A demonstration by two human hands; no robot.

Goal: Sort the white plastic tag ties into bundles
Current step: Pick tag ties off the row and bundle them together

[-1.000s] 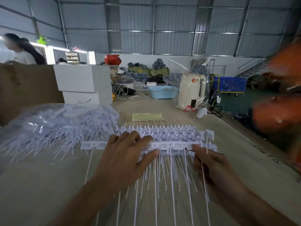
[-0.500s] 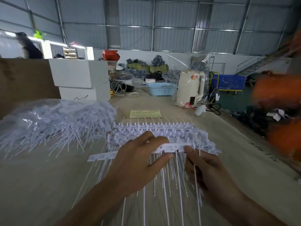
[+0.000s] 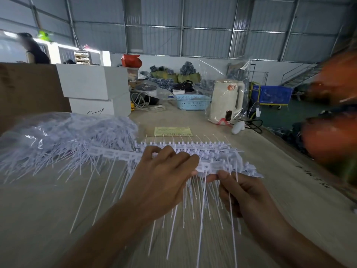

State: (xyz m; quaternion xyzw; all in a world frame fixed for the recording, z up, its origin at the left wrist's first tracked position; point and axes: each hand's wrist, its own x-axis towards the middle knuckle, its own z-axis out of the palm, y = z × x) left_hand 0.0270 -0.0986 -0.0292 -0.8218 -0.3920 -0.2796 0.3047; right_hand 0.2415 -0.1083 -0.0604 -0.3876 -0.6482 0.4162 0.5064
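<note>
Since a moment ago the left hand [image 3: 162, 180] has curled onto the tag ties [image 3: 212, 161] (above the desk [image 3: 48, 209]), right hand [image 3: 239, 192] fingers pinching them, so a bundle seems nearly gathered.

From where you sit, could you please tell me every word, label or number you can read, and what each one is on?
No text here can be read.
Yellow paper slip: printed lines, too small to read.
White kettle: red round logo, blurred.
Lower white box: a black scrawl, no clear letters.
Table edge: dark handwritten marks on its right side, illegible.
</note>
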